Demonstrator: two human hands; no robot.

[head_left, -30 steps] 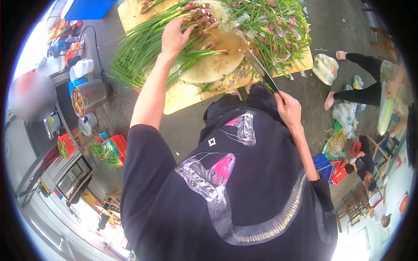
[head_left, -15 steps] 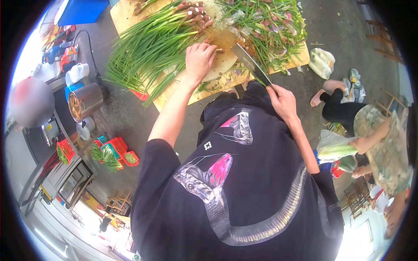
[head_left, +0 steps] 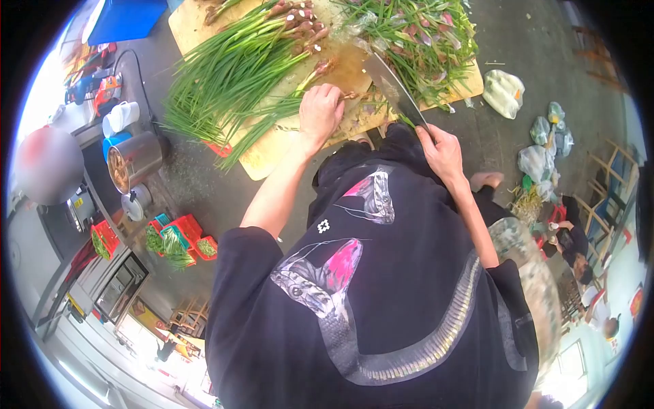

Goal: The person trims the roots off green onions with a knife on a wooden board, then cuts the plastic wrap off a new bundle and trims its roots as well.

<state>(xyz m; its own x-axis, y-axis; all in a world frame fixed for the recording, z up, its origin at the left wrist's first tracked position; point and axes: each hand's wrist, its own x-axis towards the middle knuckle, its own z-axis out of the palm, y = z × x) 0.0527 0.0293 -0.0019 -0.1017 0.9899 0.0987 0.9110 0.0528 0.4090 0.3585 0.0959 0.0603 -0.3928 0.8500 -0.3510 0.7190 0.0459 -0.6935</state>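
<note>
One knife (head_left: pixel 396 90), one pile of scallions (head_left: pixel 235 75) on the tabletop (head_left: pixel 255 162).
I see the left hand (head_left: pixel 321 116) with fingers curled around a loose scallion (head_left: pixel 350 96) beside the pile; the right hand (head_left: pixel 444 155) wraps its fingers about the knife's handle, blade near heaped trimmings (head_left: pixel 417 37).

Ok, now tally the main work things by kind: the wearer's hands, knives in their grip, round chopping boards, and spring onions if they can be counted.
Wearer's hands: 2 (left hand, right hand)
Kitchen knife: 1
Round chopping board: 1
Total: 4
Spring onions: too overlapped to count, so left out.
</note>
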